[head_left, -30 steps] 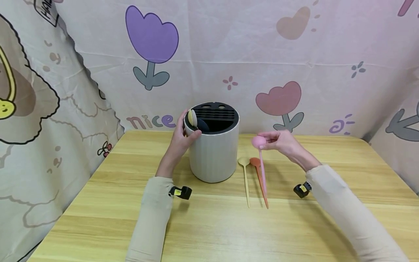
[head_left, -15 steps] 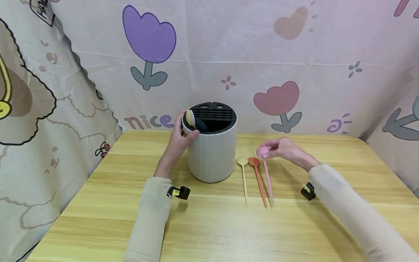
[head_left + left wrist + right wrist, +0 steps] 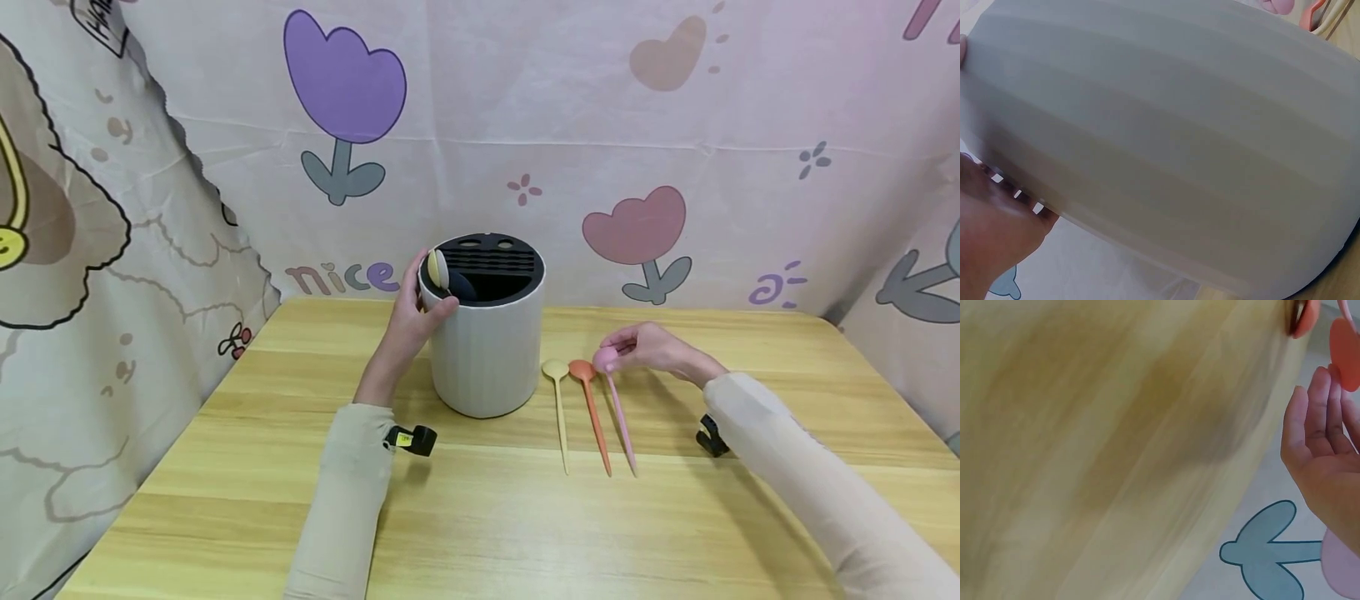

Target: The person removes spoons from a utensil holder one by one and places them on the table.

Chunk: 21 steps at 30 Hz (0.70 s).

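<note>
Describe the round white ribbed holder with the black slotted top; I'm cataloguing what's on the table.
The round white ribbed holder stands upright on the wooden table, near its back edge. Its wall looks like matte plastic or ceramic with vertical ribs; a black insert with slots and two oval holes caps it. A yellow spoon bowl and a dark one poke out at its left rim. The left hand grips that side.

Matt ribbed holder (image 3: 487,354), smooth matt pink spoon (image 3: 617,400), wood-grain table (image 3: 480,517)
</note>
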Tool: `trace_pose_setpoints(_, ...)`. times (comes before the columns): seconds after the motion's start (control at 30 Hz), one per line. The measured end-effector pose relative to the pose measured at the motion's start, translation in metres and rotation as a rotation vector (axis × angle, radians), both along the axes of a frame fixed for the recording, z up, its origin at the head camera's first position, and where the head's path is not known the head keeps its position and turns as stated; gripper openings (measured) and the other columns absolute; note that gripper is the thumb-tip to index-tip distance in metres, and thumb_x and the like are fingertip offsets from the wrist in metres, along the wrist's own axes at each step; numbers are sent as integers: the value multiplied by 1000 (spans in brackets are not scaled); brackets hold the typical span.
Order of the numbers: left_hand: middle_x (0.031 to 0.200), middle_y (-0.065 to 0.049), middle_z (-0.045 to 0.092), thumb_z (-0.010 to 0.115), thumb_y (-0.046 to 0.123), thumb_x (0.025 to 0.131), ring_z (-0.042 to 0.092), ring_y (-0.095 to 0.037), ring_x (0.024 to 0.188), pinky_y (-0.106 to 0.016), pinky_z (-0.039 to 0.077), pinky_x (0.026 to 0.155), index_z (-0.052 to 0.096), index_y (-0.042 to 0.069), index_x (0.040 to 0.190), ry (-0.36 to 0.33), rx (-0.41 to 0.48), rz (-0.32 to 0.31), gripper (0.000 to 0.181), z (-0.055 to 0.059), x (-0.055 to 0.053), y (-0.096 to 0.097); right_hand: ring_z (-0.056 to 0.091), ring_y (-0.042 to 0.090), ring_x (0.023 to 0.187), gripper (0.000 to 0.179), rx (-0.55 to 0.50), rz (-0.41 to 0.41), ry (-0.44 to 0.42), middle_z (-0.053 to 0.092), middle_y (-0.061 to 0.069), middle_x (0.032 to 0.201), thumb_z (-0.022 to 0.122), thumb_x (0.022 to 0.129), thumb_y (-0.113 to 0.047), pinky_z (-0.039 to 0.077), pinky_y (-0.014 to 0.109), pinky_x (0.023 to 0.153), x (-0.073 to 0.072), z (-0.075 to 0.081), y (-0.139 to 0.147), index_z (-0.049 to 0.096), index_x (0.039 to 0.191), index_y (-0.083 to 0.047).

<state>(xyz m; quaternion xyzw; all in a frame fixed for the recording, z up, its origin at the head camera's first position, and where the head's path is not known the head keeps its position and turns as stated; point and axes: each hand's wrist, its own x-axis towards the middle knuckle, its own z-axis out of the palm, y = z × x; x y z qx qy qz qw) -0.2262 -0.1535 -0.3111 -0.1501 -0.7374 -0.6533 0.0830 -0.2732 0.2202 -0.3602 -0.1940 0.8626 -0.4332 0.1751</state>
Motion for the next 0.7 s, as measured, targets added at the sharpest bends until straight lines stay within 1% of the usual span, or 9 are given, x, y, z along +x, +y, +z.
trace_pose_setpoints(0.27, 156, -9, 20, 69, 81, 60, 21, -29, 142, -54, 21, 112, 13, 19, 155, 3, -2, -7, 126, -1, 0, 0, 62, 25, 98, 43, 54, -10, -2, 67, 16, 106, 77, 84, -12, 50, 37, 89, -1, -8, 2, 61, 117, 11)
trace_pose_setpoints(0.5, 156, -8, 21, 68, 81, 60, 21, -29, 142, -54, 21, 112, 13, 19, 155, 5, 0, -10, 127, -1, -1, -1, 61, 24, 98, 42, 62, -31, -1, 67, 15, 106, 76, 84, -13, 49, 38, 90, 1, -14, 3, 62, 116, 10)
trace_pose_setpoints(0.7, 157, -8, 20, 68, 81, 60, 20, -29, 142, -54, 20, 112, 13, 20, 155, -1, -12, -4, 126, -2, -1, -1, 60, 30, 103, 47, 76, -59, 3, 66, 19, 110, 76, 85, -16, 46, 43, 95, 3, -17, 3, 60, 119, 11)
